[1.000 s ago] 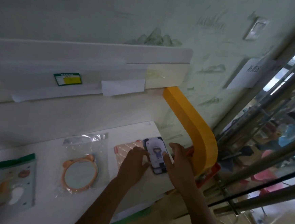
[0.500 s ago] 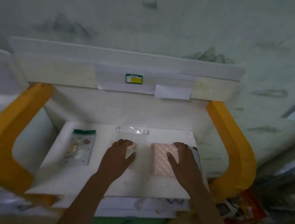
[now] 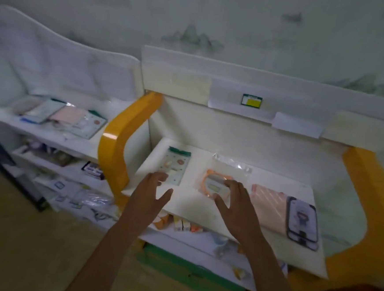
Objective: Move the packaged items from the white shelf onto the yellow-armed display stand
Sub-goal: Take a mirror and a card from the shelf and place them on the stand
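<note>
Both hands were over the white surface [image 3: 270,250] of the yellow-armed display stand [image 3: 117,148]. Left hand [image 3: 150,197] had its fingers spread and straight, its fingertips at the near edge of a green-topped clear packet [image 3: 177,164]; contact could not be confirmed. Right hand [image 3: 234,206] was spread, fingers slightly bent over an orange round-framed mirror in a clear bag [image 3: 215,184], gripping nothing discernible.

Four packaged items lay flat on the surface in a row: the packet, the bagged mirror, a pink patterned flat pack [image 3: 268,208] and a dark phone case printed with a cartoon figure [image 3: 302,220], which overlapped the pink pack's right edge. Each pack's long axis ran front to back.

To the left, the white shelf [image 3: 56,134] carried several overlapping flat packs [image 3: 67,117], among them a pink one.
</note>
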A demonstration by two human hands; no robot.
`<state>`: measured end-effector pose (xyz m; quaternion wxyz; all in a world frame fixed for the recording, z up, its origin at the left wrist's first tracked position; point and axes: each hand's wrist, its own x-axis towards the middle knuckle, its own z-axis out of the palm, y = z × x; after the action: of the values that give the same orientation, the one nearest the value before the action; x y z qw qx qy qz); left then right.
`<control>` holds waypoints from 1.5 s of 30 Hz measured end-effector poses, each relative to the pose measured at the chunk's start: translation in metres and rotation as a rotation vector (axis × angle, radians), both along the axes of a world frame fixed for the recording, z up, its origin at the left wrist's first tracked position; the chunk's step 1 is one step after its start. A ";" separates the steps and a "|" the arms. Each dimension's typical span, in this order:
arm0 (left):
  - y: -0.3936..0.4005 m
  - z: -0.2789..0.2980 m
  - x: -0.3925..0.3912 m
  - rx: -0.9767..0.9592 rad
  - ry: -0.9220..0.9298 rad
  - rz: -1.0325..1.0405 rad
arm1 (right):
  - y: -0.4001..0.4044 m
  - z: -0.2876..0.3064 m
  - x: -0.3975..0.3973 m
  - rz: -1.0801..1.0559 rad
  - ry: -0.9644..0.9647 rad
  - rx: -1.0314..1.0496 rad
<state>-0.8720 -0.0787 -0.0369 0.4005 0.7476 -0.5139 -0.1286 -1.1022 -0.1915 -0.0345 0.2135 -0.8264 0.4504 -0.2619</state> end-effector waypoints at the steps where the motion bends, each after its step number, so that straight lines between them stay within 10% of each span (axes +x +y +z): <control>1: 0.012 -0.002 0.009 -0.005 0.039 0.025 | 0.006 0.000 0.014 0.036 -0.007 0.011; 24: 0.255 -0.045 0.287 -0.026 0.208 0.492 | 0.156 -0.014 0.367 0.475 0.041 0.133; 45: 0.158 -0.027 0.496 -0.073 0.199 0.574 | 0.059 -0.019 0.609 0.613 -0.087 0.247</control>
<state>-0.3756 0.0792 -0.0636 0.4953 0.8312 -0.2444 -0.0642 -0.4935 -0.1326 -0.0532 0.3998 -0.8795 0.1995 -0.1638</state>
